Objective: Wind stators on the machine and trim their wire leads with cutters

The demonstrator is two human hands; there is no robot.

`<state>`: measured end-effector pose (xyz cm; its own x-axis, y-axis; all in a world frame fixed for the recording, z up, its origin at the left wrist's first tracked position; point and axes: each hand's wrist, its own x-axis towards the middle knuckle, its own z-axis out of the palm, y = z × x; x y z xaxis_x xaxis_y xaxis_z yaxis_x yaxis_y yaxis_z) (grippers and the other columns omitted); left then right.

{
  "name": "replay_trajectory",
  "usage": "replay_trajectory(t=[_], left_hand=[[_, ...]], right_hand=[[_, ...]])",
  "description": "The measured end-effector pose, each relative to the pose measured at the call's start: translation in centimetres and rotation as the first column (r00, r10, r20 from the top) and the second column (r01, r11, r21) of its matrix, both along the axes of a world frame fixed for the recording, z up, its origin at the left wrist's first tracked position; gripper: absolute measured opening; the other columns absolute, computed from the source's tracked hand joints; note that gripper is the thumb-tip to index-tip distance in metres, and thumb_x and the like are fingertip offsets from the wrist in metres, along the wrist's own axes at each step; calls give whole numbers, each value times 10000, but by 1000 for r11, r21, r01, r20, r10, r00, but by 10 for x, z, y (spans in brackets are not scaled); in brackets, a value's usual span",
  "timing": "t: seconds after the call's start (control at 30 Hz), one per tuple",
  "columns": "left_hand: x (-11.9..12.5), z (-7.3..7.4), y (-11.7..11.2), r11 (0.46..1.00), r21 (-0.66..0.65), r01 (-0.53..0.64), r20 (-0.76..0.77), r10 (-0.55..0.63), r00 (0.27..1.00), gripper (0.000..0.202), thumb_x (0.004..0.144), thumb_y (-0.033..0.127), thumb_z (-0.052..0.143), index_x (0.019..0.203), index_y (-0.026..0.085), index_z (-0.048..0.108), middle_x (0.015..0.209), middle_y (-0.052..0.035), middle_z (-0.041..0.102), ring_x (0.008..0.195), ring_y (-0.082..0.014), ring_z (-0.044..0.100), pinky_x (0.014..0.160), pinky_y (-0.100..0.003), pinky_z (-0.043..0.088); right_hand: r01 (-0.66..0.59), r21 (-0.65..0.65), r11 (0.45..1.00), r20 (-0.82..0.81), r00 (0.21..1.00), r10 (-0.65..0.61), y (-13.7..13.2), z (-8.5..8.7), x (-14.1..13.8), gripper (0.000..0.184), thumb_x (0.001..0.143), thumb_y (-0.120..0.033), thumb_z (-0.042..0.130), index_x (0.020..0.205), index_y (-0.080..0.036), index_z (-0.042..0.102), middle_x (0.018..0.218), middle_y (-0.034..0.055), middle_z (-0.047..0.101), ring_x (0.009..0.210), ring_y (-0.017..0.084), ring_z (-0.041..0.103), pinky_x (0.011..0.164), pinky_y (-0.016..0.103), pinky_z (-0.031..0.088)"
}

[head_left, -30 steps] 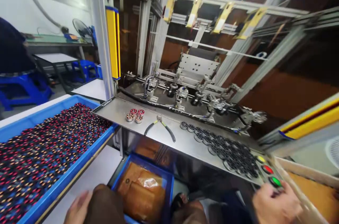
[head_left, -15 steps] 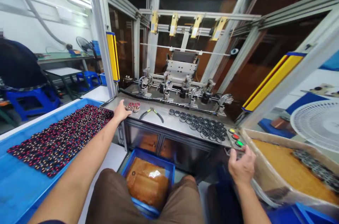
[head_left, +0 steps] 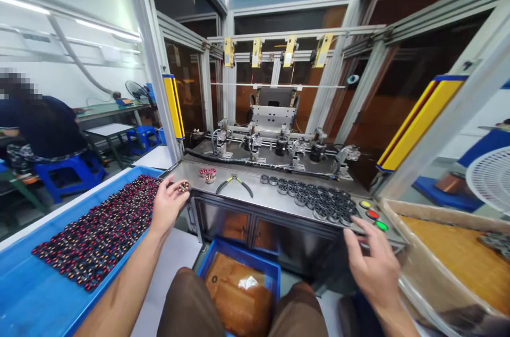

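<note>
My left hand [head_left: 167, 203] is pinched on a small wound coil part [head_left: 184, 186] at the left end of the steel bench [head_left: 263, 200], beside the blue tray [head_left: 24, 294]. That tray carries a wide layer of red and black coil parts [head_left: 99, 228]. Two more such parts [head_left: 207, 173] sit on the bench just beyond. My right hand [head_left: 370, 262] hovers with fingers spread below the yellow, red and green push buttons [head_left: 373, 215], holding nothing. Several dark ring parts [head_left: 314, 200] cover the bench's right half.
Pliers [head_left: 235, 184] lie mid-bench before the winding machine [head_left: 274, 135]. A blue bin [head_left: 243, 286] with brown bags sits on the floor between my knees. A cardboard box [head_left: 438, 241] stands at right, a fan [head_left: 492, 177] behind it. A person in dark blue [head_left: 43, 124] sits far left.
My left hand has drawn back from the bench's small group of coil parts with one of them pinched in its fingers. My right hand has opened and lifted slightly below the buttons.
</note>
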<state>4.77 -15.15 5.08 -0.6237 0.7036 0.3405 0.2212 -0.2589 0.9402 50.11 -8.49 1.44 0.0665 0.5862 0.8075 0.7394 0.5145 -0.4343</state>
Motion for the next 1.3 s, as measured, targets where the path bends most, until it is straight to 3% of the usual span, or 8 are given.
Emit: replay_trajectory(t=[0.1, 0.2, 0.37, 0.57, 0.73, 0.8, 1.0, 1.3], left_hand=[[48, -5, -34, 982, 48, 183, 65, -186, 980, 700, 708, 279, 785, 1314, 189, 446, 1191, -146, 693, 1073, -264, 687, 946, -438, 546], [96, -11, -59, 949, 72, 305, 84, -311, 947, 629, 674, 179, 818, 1230, 217, 525, 1144, -118, 730, 1041, -254, 706, 911, -395, 580], [131, -23, -79, 891, 205, 406, -131, -386, 913, 657, 735, -22, 715, 1283, 298, 545, 1205, -43, 719, 1103, -187, 685, 952, -292, 571], [133, -23, -79, 887, 176, 427, -114, -412, 904, 706, 717, -46, 721, 1291, 331, 557, 1171, 4, 733, 1055, -154, 705, 888, -219, 594], [134, -19, -77, 841, 175, 512, 96, -532, 841, 668, 717, -17, 753, 1253, 339, 570, 1113, 7, 759, 1017, -136, 718, 870, -192, 585], [134, -19, -75, 832, 188, 522, 108, -546, 831, 665, 713, -19, 757, 1247, 334, 575, 1104, 7, 761, 1015, -127, 716, 883, -182, 572], [138, -27, -65, 846, 202, 493, 18, -507, 862, 692, 698, -57, 733, 1252, 326, 576, 1105, 5, 733, 1022, -124, 696, 866, -177, 572], [143, -28, -65, 855, 84, 512, 64, -518, 853, 676, 713, 4, 762, 1271, 310, 534, 1099, -19, 742, 1015, -151, 707, 872, -220, 579]], right_hand=[[-379, -246, 892, -141, 924, 354, -35, 36, -57, 269, 903, -394, 571, 1075, -212, 669, 1112, 101, 682, 1014, 248, 644, 848, 364, 528], [-692, -441, 571, -412, 722, 556, -59, 58, -107, 246, 889, -393, 605, 1018, -195, 671, 991, 84, 712, 873, 204, 660, 782, 322, 523], [-861, -505, 58, -775, 482, 409, -75, 57, -151, 371, 718, -496, 765, 781, -151, 644, 649, -16, 589, 566, 94, 467, 540, 234, 380], [-933, -347, -90, -918, 319, 236, -81, 37, -160, 339, 738, -431, 782, 653, -155, 606, 543, -62, 516, 499, 60, 400, 503, 210, 306], [-874, -138, -466, -978, 45, 206, -57, 11, -136, 301, 620, -354, 866, 563, -132, 671, 534, -8, 609, 466, 83, 505, 485, 225, 364], [-848, -170, -502, -973, 62, 224, -51, -1, -129, 250, 560, -265, 902, 575, -109, 707, 555, 21, 652, 472, 95, 551, 477, 220, 398], [-924, -147, -354, -989, 141, 41, -78, -17, -148, 382, 611, -398, 876, 820, -116, 724, 683, 42, 736, 521, 114, 659, 461, 191, 502], [-905, -171, -389, -972, 219, -81, -106, -11, -151, 275, 605, -301, 886, 685, -98, 719, 480, -3, 655, 363, 61, 571, 350, 114, 444]])
